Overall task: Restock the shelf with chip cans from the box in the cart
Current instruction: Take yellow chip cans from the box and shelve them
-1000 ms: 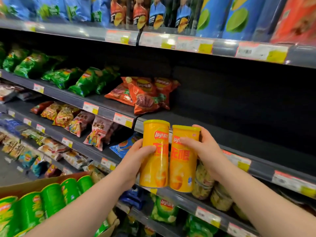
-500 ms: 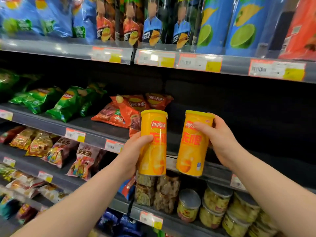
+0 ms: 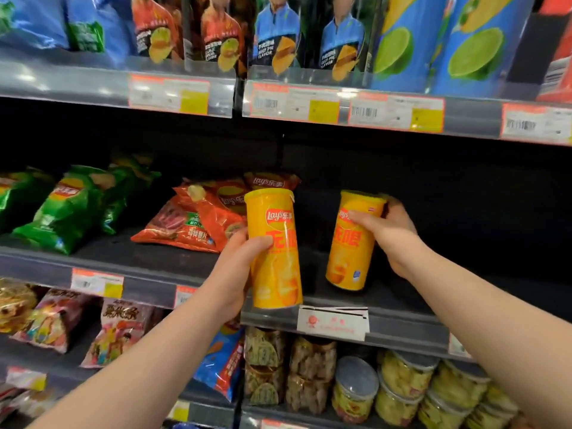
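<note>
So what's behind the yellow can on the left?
Orange-red chip bags lie on the shelf behind the can the left hand grips. The can covers their right edge and whatever sits directly behind it.

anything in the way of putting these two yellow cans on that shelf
Nothing visible. The shelf behind the left can and the tilted right can is bare; the red chip bags lie off to the left.

The left-hand can (image 3: 277, 270) and the right-hand can (image 3: 346, 261) are yellow-orange with red logo and red lettering. Just left of the left hand (image 3: 229, 274) lie orange-red bags (image 3: 188, 226); farther left, green bags (image 3: 66, 209).
</note>
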{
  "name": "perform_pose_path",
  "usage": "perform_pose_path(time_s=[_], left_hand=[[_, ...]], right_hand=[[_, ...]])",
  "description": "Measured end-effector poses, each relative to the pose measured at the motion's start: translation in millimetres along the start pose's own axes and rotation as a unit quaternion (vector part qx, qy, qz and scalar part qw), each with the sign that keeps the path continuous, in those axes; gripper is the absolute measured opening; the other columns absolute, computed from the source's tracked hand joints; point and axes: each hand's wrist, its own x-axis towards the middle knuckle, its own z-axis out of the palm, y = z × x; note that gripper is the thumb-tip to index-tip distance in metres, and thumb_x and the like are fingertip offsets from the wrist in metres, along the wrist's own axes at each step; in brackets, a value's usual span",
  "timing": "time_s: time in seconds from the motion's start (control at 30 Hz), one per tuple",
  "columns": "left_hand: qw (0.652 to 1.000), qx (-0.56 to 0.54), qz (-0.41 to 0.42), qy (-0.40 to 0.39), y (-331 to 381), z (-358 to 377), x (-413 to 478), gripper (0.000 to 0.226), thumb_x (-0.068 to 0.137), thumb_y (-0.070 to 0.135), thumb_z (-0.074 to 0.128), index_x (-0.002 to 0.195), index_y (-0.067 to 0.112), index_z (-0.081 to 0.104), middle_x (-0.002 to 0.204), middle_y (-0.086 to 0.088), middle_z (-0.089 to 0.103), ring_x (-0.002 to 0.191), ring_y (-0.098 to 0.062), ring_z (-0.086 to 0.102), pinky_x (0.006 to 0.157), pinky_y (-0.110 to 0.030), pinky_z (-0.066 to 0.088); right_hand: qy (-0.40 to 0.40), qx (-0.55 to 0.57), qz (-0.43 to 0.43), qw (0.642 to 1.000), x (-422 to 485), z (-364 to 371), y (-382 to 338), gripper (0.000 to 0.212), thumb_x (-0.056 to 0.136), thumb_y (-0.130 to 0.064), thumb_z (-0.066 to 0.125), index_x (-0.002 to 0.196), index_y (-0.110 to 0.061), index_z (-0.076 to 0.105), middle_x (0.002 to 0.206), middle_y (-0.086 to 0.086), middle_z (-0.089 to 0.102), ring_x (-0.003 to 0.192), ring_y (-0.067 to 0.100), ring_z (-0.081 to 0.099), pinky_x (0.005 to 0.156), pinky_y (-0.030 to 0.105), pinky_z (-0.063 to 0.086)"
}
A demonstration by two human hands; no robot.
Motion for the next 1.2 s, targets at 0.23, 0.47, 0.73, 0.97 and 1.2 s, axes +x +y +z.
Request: perform_pose_path(time_s=[0.23,0.47,0.73,0.97,1.2], left_hand=[[0.999,0.019,0.015,0.026,-0.9,-2.1,19.3,0.059,0.064,0.035,0.066,0.12,0.022,0.05,0.115,-0.009,0.065,0.105,-0.028,0.063,0.093,-0.052,0.049],[0.997,0.013,0.029,0.068,-5.5,3.1,35.3,0.056,0.063,0.031,0.067,0.117,0.022,0.054,0.111,-0.01,0.067,0.104,-0.031,0.064,0.093,-0.053,0.049],[0.991,0.015,0.044,0.124,-11.3,15.8,47.7,0.05,0.061,0.028,0.066,0.11,0.021,0.059,0.106,-0.009,0.068,0.103,-0.031,0.063,0.092,-0.051,0.049],[0.99,0.005,0.045,0.135,-16.7,24.4,53.0,0.044,0.06,0.027,0.066,0.104,0.026,0.06,0.103,-0.005,0.068,0.101,-0.028,0.063,0.089,-0.049,0.05],[0.991,0.01,0.032,0.133,-21.3,34.7,60.8,0.051,0.06,0.027,0.068,0.11,0.025,0.06,0.106,-0.006,0.069,0.104,-0.03,0.063,0.095,-0.053,0.048]], right_hand=[[-0.044,-0.004,-0.019,0.999,34.2,16.2,9.5,0.079,0.077,-0.021,0.077,0.142,-0.02,0.033,0.119,0.0,0.055,0.101,0.016,0.055,0.074,0.027,0.047],[-0.093,-0.014,-0.021,0.995,78.9,28.4,16.7,0.084,0.076,-0.023,0.078,0.145,-0.021,0.03,0.125,0.0,0.051,0.108,0.015,0.051,0.083,0.031,0.043],[-0.161,-0.013,-0.041,0.986,110.5,32.8,29.1,0.077,0.082,-0.02,0.072,0.145,-0.018,0.028,0.132,0.0,0.047,0.108,0.01,0.047,0.086,0.028,0.041],[-0.166,-0.16,-0.021,0.973,113.0,36.9,66.8,0.084,0.07,-0.008,0.082,0.137,-0.008,0.032,0.133,0.013,0.05,0.121,0.028,0.051,0.094,0.037,0.044],[-0.15,-0.186,0.003,0.971,121.4,38.6,72.4,0.084,0.072,-0.021,0.082,0.14,-0.011,0.034,0.138,0.013,0.046,0.123,0.03,0.049,0.1,0.042,0.044]])
